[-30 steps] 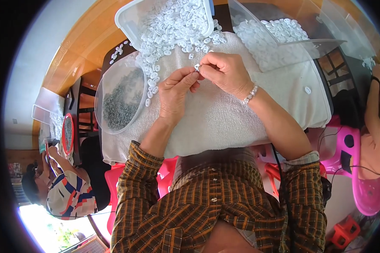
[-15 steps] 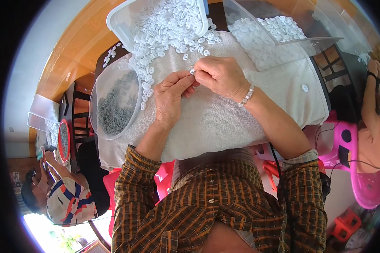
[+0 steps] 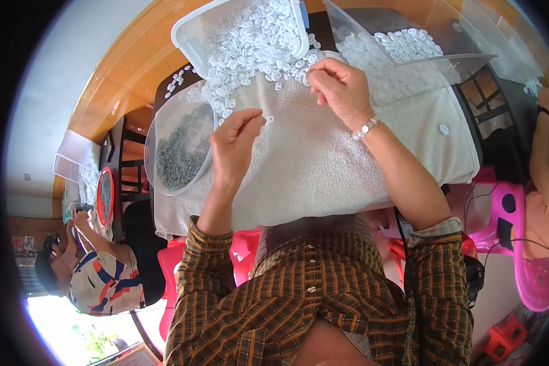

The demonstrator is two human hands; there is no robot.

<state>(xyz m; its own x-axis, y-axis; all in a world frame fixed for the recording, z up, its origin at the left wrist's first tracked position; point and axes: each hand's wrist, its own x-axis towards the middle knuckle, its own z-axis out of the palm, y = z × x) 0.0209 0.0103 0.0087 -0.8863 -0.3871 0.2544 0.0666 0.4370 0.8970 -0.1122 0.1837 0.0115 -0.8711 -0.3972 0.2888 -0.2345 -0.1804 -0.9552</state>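
A single head-worn fisheye view looks steeply down from above the wearer's chest, close over the towel-covered table. The wearer's forearms enter from the lower edge; straight edges curve toward the dark circular rim. No second view is supplied.

Towel-covered table under white rings, tubs.

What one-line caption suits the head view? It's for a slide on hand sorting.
Left hand pinches a white ring over the towel; right hand reaches the white pieces.
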